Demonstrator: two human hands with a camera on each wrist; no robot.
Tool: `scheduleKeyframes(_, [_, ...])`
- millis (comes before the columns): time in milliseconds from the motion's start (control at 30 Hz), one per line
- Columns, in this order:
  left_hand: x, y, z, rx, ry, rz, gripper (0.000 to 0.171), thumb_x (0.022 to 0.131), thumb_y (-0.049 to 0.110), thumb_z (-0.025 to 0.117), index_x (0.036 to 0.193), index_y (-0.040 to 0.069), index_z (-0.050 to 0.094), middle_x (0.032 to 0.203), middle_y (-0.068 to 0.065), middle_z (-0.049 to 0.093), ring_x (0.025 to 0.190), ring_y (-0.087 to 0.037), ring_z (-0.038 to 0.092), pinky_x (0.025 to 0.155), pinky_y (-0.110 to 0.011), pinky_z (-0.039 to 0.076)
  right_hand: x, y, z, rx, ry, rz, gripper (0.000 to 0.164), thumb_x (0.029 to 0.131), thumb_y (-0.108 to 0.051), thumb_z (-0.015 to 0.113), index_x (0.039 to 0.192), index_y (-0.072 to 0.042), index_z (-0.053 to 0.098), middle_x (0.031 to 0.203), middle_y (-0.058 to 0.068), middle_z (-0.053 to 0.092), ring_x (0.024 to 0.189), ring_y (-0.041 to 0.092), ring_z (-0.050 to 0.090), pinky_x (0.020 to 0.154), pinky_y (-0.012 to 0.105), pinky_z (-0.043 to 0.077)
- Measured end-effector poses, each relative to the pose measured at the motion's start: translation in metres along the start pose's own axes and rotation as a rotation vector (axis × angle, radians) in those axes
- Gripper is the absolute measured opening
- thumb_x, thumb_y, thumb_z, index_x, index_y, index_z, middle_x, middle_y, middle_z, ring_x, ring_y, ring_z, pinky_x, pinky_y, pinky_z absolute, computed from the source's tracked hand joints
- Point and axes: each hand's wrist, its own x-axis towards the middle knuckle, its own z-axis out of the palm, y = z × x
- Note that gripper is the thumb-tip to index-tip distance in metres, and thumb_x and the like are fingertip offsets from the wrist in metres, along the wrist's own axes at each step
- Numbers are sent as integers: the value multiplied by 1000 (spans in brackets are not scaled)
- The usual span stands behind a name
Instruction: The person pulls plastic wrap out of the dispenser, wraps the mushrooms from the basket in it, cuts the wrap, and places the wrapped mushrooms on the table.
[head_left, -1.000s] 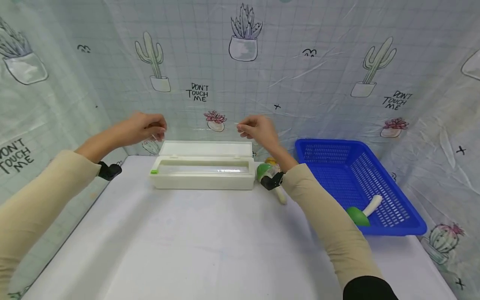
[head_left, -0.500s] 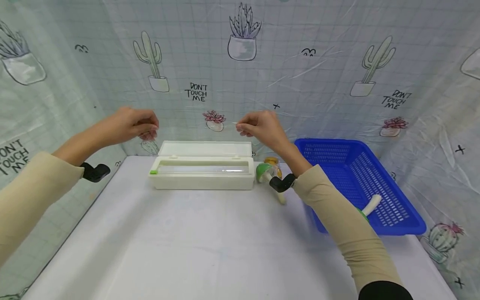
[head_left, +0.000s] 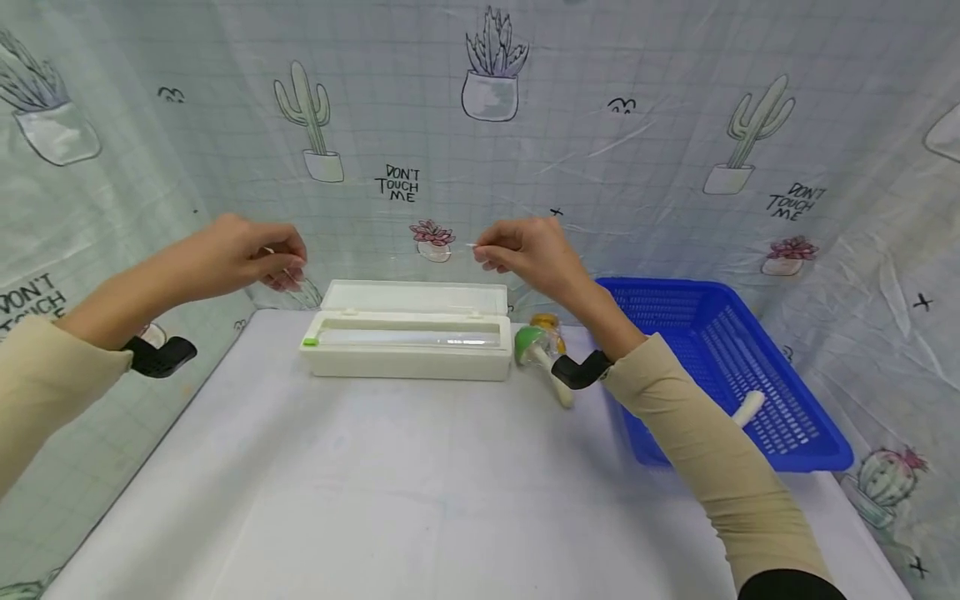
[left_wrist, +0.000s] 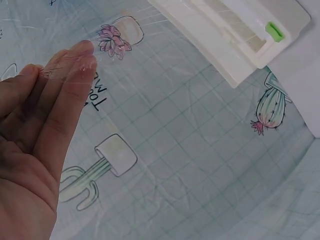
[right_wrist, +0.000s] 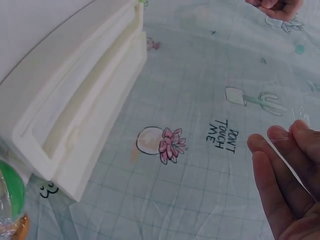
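1. Pinching clear film (left_wrist: 54,71) between thumb and fingertips, the left hand (head_left: 258,260) stands at the far left, raised above the counter (head_left: 420,483) and just outside the left end of the white box.
2. Film: located at both hands' fingertips. Fine lines in both wrist views suggest that it spans the gap, long axis left to right; the head view barely shows its middle, so tautness cannot be confirmed.
3. White box (head_left: 405,365): lies on the counter, lower than the hands, long side roughly parallel to the line between them. Its lid (head_left: 420,296) stands raised at the back; a green tab (head_left: 310,342) marks the left end. Whether the film is directly over the box or beyond it cannot be told.
4. Right hand (head_left: 525,254): pinches the film's other end, fingertips level with the box's right end in the head view.
5. Green-and-white piece (head_left: 529,338): on the counter just beside the box's right end, an orange item (head_left: 546,321) behind it. The right hand is nearer; the left is well apart.
6. Blue basket (head_left: 652,312): farthest right, containing a white stem (head_left: 750,407) partly hidden by the right sleeve (head_left: 697,433).
7. Judgement: the governing relation is the left-to-right film span, with the green-and-white piece lower and nearer its right end.
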Motion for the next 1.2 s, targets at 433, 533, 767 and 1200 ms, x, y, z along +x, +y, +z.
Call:
scheduleKeyframes(433, [5, 16, -13, -6, -16, -50, 5, 98, -2, 64, 100, 2, 66, 89, -7, 74, 70, -10, 72, 64, -22, 59, 5, -6, -15, 2, 19, -20, 15, 95, -12, 72, 101, 0, 78, 91, 14, 77, 76, 19, 75, 69, 23, 59])
scheduleKeyframes(533, [5, 18, -16, 5, -14, -61, 5, 98, -2, 64, 101, 1, 67, 91, -8, 75, 70, -10, 72, 64, -23, 59, 6, -8, -19, -1, 21, -22, 15, 95, -12, 72, 101, 0, 78, 90, 13, 77, 76, 19, 75, 70, 23, 59])
scheduleKeyframes(767, [4, 23, -23, 14, -15, -94, 6, 99, 0, 64, 103, 2, 67, 94, -9, 75, 71, -9, 73, 63, -20, 58, 7, -15, -26, 12, 29, -50, 13, 96, -11, 71, 101, 0, 77, 91, 12, 77, 78, 19, 76, 70, 23, 59])
scheduleKeyframes(1200, [-8, 30, -31, 14, -19, -100, 8, 97, -2, 66, 103, 3, 68, 91, -6, 74, 70, -10, 73, 63, -23, 59, -1, -30, -33, -32, 15, -126, 11, 95, -10, 72, 99, -1, 78, 89, 8, 78, 75, 16, 74, 69, 23, 59])
